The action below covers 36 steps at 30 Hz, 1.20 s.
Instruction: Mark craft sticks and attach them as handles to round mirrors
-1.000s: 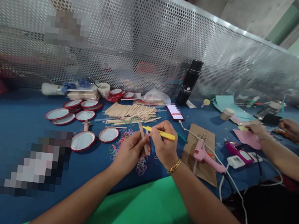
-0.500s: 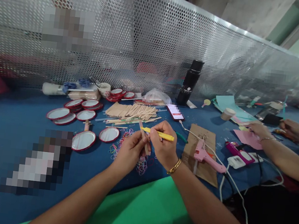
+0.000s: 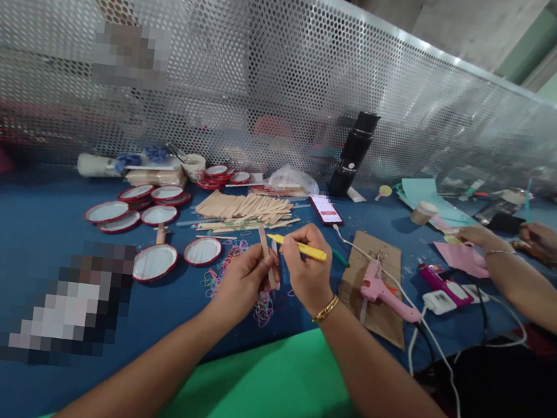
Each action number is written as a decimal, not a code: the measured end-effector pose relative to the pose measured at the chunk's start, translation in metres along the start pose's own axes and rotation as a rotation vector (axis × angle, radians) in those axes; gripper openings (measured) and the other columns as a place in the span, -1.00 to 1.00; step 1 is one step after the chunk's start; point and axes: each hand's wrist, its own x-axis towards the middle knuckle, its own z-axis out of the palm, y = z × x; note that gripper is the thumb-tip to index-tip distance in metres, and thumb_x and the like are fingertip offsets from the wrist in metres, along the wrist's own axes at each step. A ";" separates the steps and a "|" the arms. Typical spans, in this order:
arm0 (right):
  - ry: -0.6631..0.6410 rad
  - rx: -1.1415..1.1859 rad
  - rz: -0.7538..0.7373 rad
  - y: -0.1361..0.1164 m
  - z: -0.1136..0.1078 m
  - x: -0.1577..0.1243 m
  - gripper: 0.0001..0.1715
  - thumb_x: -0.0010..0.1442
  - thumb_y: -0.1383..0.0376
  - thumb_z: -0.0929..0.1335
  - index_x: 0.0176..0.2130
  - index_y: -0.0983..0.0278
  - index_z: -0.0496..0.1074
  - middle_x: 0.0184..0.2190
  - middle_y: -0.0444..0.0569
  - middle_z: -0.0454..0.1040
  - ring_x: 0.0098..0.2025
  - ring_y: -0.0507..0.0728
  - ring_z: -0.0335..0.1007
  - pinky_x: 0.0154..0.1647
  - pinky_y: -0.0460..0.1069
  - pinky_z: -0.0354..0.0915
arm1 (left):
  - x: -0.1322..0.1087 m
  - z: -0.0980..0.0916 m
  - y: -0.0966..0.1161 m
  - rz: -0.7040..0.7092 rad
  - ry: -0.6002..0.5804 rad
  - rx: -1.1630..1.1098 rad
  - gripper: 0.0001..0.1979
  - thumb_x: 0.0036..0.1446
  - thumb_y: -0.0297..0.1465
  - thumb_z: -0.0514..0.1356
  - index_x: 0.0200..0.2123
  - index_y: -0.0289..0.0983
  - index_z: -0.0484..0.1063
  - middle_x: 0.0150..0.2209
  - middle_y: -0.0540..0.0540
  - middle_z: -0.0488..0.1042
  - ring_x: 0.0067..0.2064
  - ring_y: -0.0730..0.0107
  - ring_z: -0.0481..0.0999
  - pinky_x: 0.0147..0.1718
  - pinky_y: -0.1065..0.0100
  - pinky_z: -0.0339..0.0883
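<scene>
Between the thumb and fingers of my left hand (image 3: 245, 276) a flat wooden craft stick (image 3: 263, 239) is held, tilted upward. My right hand (image 3: 306, 266) grips a yellow marker (image 3: 299, 246) like a pen, its tip pointing left and just beside the stick. Under my left hand lies a heap of colourful rubber bands (image 3: 263, 311). Beyond both hands is a pile of wooden sticks (image 3: 246, 206). Several round lids with red rims (image 3: 203, 251) lie left of my left hand.
A pink glue gun (image 3: 389, 295) rests on cardboard (image 3: 357, 262) at the right, with cables around it. Behind stand a phone (image 3: 326, 210), a black bottle (image 3: 355, 154) and a perforated metal screen (image 3: 294, 70). Another person's hands (image 3: 479, 238) work at the far right.
The marker has moved slightly right, and its tip has come away from the stick. My left hand keeps its hold on the stick, almost in the same place.
</scene>
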 end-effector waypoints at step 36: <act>-0.036 0.022 -0.031 0.000 0.001 -0.001 -0.82 0.22 0.31 0.33 -0.44 0.20 0.35 -0.49 -0.15 0.43 -0.42 0.07 0.39 -0.33 -0.01 0.30 | 0.000 0.000 0.000 0.023 0.025 -0.007 -0.66 0.21 -0.11 0.24 -0.45 -0.22 0.36 -0.58 0.06 0.39 -0.58 0.48 0.25 -0.57 0.42 0.10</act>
